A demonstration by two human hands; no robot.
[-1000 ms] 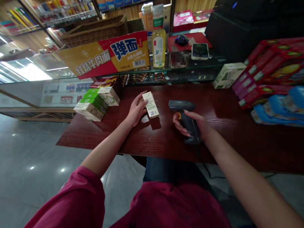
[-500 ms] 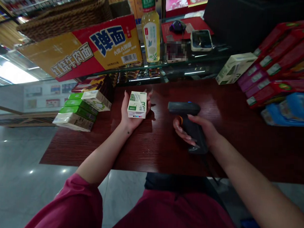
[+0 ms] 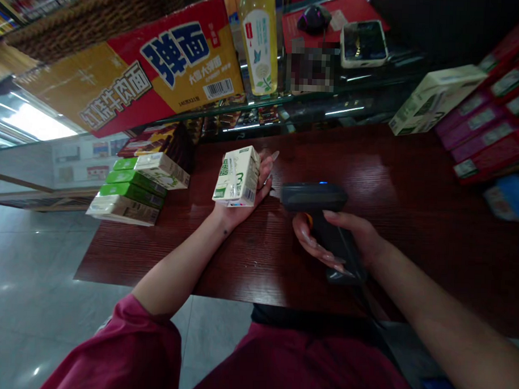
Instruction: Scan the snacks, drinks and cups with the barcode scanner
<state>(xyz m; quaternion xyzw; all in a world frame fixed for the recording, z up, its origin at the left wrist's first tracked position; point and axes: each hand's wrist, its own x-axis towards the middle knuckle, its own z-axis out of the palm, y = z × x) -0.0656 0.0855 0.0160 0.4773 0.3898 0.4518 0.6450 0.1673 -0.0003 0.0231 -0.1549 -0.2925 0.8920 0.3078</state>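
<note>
A small white-and-green drink carton point(image 3: 237, 176) rests tilted in my left hand point(image 3: 264, 180), whose fingers curl around its right side. Its printed faces turn up and toward me, and part of the palm is hidden beneath it. To the right, my right hand point(image 3: 362, 235) grips the handle of a dark barcode scanner point(image 3: 314, 195). A small blue light glows on top of the scanner. Its head points left toward the carton, with a gap between them. Both hands are just over the dark red wooden counter point(image 3: 257, 262).
Green and white cartons point(image 3: 134, 184) are stacked at the left. Behind stand a noodle box point(image 3: 131, 71) and a yellow drink bottle point(image 3: 260, 52). A phone point(image 3: 363, 44) and mouse point(image 3: 313, 19) lie on the glass shelf. Another white carton point(image 3: 437, 98) stands by red packs point(image 3: 516, 90) at right.
My left hand has turned the carton, so that it tilts and more of its large printed face shows. The scanner is now closer to the hand. The view has shifted slightly.
</note>
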